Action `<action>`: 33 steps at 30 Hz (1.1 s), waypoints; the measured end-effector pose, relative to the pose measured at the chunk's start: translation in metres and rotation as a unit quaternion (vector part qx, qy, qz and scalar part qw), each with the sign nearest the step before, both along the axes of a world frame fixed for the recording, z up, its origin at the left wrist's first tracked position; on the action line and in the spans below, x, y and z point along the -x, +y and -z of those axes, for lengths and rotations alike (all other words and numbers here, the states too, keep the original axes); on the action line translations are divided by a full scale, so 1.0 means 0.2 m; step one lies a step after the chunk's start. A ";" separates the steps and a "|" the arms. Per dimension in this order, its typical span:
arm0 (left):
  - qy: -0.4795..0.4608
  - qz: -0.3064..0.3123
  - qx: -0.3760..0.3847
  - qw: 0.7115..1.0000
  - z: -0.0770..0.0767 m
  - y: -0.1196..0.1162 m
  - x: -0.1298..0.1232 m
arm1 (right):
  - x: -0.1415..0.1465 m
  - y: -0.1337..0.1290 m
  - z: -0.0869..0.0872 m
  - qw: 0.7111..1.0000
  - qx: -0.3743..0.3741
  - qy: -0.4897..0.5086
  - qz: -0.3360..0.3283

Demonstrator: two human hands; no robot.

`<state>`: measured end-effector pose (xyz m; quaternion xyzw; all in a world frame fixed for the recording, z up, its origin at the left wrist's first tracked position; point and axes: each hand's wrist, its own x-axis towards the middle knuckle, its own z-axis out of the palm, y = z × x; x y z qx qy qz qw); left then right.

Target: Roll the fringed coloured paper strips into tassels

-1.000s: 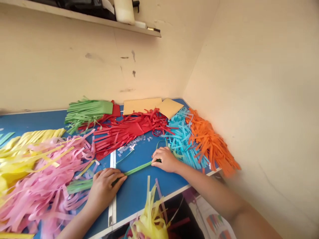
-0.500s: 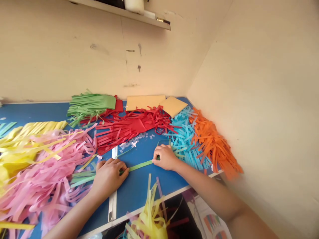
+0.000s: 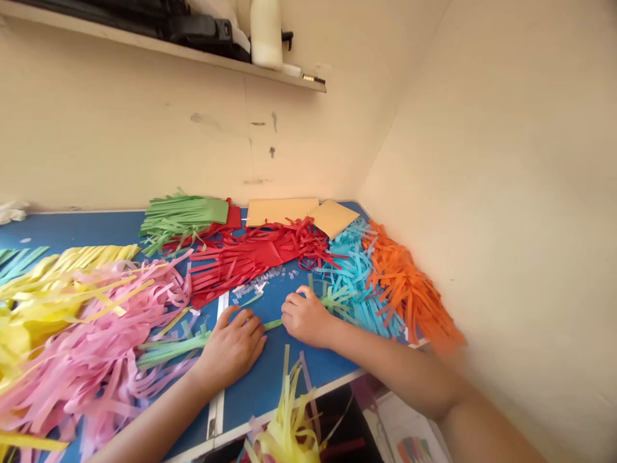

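A green fringed paper strip (image 3: 273, 325) stretches between my two hands, just above the blue table. My left hand (image 3: 235, 344) curls over its left part, with loose green strands (image 3: 168, 350) fanning out to the left across pink fringe. On the right, my right hand (image 3: 304, 315) pinches the strip, its fingertips hidden behind the knuckles. More green strands (image 3: 340, 301) spread beyond that hand, over the blue fringe. A short gap of narrow, flat green paper shows between the hands.
Pink fringe (image 3: 110, 328) and yellow fringe (image 3: 29, 308) cover the left side. Behind lie green fringe (image 3: 187, 215), red fringe (image 3: 260, 247) and orange-yellow paper pieces (image 3: 282, 211). Blue fringe (image 3: 357, 270) and orange fringe (image 3: 409, 283) line the right. Yellow strands (image 3: 292, 424) hang at the front edge.
My hands have come closer together, so less of the green strip shows between them. My left hand has shifted right, my right hand slightly left. The view has tilted up a little.
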<state>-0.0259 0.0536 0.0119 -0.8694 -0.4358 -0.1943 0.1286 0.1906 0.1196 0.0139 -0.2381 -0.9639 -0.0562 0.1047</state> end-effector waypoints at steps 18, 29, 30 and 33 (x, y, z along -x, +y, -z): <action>-0.063 -0.017 0.070 0.995 0.11 -0.08 0.17 | -0.09 -0.05 0.10 0.991 0.057 0.107 0.048; -0.212 -0.034 0.165 0.963 0.13 -0.07 0.19 | -0.16 0.00 0.07 0.957 0.221 0.146 0.118; -0.208 -0.039 0.167 0.963 0.13 -0.07 0.19 | -0.16 0.00 0.07 0.958 0.218 0.146 0.115; -0.195 -0.062 0.175 0.963 0.11 -0.08 0.18 | -0.16 -0.01 0.05 0.958 0.219 0.143 0.118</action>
